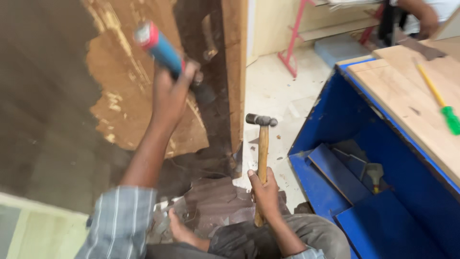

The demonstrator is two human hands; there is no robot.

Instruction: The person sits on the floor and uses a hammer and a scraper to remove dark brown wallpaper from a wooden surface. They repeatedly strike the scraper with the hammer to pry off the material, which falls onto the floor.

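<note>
Left of the frame's centre, the left hand (171, 91) is clamped around a blue-handled chisel (160, 48) with a red end cap, its working end hidden behind the fingers but pointed at the upright wooden panel (48, 96), where dark veneer (38, 144) has come away to leave a bare, pale brown patch (129, 96); the raised grip appears to set the tool against the edge of that patch. Lower, near the middle of the frame, the right hand (265, 192) is closed tight on the wooden shaft of a ball-peen hammer (261, 144), head up and apart from the chisel, seemingly held ready. Torn veneer scraps (215, 206) lie on the floor by a bare foot (179, 230). At right stands a blue cabinet (345, 115) under a plywood top (412, 96) carrying a green-handled screwdriver (438, 98). Another person's arm (421, 14) shows at the upper right.
</note>
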